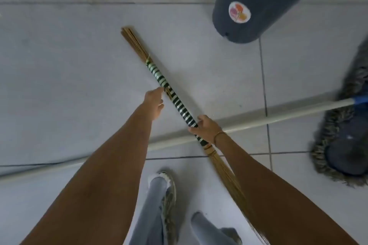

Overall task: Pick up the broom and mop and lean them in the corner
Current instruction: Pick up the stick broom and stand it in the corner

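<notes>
The right hand (207, 128) is wrapped around the green-and-white banded stick broom (175, 101), its bristles running back under the right forearm and out of sight. The left hand (154, 103) reaches the band higher up, fingertips touching it, fingers loosely curled; a full grip cannot be told. The white-handled grey string mop (338, 141) lies on the pale tiled floor (59, 65), its head cut by the right edge. A dark grey plastic bin (258, 2) is cropped at the top.
</notes>
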A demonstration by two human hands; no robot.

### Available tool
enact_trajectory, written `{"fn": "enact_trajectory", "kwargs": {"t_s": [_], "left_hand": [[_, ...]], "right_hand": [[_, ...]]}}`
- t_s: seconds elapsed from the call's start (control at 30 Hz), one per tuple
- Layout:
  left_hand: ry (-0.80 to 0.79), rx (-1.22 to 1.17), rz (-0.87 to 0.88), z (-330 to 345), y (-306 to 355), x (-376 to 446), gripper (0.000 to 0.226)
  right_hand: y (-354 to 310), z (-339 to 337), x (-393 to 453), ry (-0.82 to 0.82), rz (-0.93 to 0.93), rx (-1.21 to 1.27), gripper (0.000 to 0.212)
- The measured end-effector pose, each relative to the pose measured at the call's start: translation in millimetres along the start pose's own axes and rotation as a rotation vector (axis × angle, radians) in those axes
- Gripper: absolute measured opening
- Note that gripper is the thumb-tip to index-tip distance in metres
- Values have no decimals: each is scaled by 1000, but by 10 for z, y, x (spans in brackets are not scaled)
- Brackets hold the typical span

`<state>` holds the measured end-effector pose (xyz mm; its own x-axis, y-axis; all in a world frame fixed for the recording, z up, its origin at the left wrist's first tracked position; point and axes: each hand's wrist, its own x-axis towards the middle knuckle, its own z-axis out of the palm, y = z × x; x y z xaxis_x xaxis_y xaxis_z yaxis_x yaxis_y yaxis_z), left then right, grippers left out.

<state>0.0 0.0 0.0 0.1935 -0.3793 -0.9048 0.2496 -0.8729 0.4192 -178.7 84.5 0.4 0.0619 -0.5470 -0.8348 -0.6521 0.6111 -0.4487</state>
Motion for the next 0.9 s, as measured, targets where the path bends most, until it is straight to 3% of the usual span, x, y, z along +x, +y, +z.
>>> {"fn": "enact_trajectory", "kwargs": {"t_s": [0.07, 0.13, 0.23, 0.3, 0.4, 0.67, 0.8, 0.9], "left_hand": [[-58, 13, 15, 123, -52, 157, 47], [-108, 11, 37, 210, -31, 101, 35], [-116, 26, 156, 235, 190, -377, 11], [-163, -55, 243, 252, 452, -888, 10], [-272, -149, 350, 410, 983, -1966, 19], [-544, 6, 642, 1394, 2375, -5225, 40], [-701, 134, 772, 1969, 2739, -6620, 42], [-813, 223, 857, 2493, 2662, -7528, 45]], "right_hand": [[36, 124, 125, 17, -49, -73, 50], [65, 163, 99, 66, -75, -11, 43], [9, -8, -204, 61, -121, 127, 33], [-144, -225, -547, 58, -103, 165, 18], [-535, -652, -1283, 95, -77, 248, 18], [-1785, -2378, -3708, 267, -209, 592, 35], [-1957, -3179, -4755, 381, -329, 730, 35], [-1710, -3682, -5432, 488, -365, 807, 32]]}}
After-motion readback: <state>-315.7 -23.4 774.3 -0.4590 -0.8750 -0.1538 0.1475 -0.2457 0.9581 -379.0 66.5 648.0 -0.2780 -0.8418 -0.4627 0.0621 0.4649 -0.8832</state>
